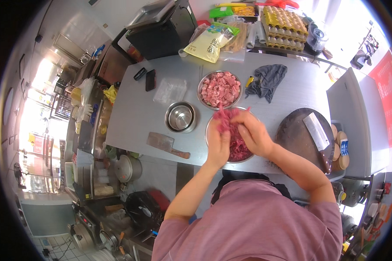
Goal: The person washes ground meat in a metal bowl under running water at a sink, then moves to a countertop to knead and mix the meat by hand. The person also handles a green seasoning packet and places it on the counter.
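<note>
Both my hands are over a metal bowl [209, 143] close to the near edge of the steel table. Between them is a clump of dark red shredded meat [227, 119], lifted above the bowl and slightly blurred. My left hand [219, 145] grips it from the left, and my right hand [253, 133] has its fingers curled on it from the right. More shredded meat [240, 150] lies in the bowl below. Just behind stands a second metal bowl [199, 93] full of pale pink meat chunks [220, 88].
Left are a cleaver [165, 143], nested steel pots [181, 116], plastic bags [170, 90] and a phone [151, 80]. At right, another cleaver [316, 132] lies on a round chopping board [290, 143]. Behind are a dark cloth [268, 81], a yellow package [210, 44] and stacked egg trays [284, 29].
</note>
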A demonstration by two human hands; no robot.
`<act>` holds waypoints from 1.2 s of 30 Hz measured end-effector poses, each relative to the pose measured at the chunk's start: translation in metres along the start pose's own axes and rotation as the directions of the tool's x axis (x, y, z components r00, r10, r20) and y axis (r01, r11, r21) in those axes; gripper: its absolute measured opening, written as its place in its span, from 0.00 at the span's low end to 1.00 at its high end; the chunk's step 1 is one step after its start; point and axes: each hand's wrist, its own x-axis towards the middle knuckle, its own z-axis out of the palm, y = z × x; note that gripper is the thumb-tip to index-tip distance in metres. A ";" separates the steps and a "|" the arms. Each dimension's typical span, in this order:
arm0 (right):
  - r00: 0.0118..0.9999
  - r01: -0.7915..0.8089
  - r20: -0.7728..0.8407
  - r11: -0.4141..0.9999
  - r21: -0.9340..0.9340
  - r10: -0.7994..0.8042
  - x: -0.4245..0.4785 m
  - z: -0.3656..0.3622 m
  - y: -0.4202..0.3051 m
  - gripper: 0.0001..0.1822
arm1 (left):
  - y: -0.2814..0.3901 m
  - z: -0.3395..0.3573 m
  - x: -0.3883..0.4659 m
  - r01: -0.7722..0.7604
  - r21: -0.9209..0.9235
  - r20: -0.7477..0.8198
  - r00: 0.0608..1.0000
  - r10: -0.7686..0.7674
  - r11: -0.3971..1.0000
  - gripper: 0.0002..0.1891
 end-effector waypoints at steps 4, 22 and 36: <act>0.788 -0.455 0.319 0.847 -0.275 0.527 -0.078 0.013 0.121 0.17 | -0.111 0.002 -0.061 0.754 0.119 0.217 0.616 -0.758 0.646 0.30; 0.284 -0.886 0.535 0.005 0.463 0.796 -0.080 0.058 0.115 0.21 | -0.098 0.040 -0.017 0.741 -0.618 0.158 0.443 -0.882 0.262 0.17; 0.994 -0.103 0.054 0.985 0.136 0.096 0.020 -0.027 -0.055 0.12 | 0.044 -0.017 0.016 -0.168 -0.262 -0.170 0.977 0.126 0.950 0.21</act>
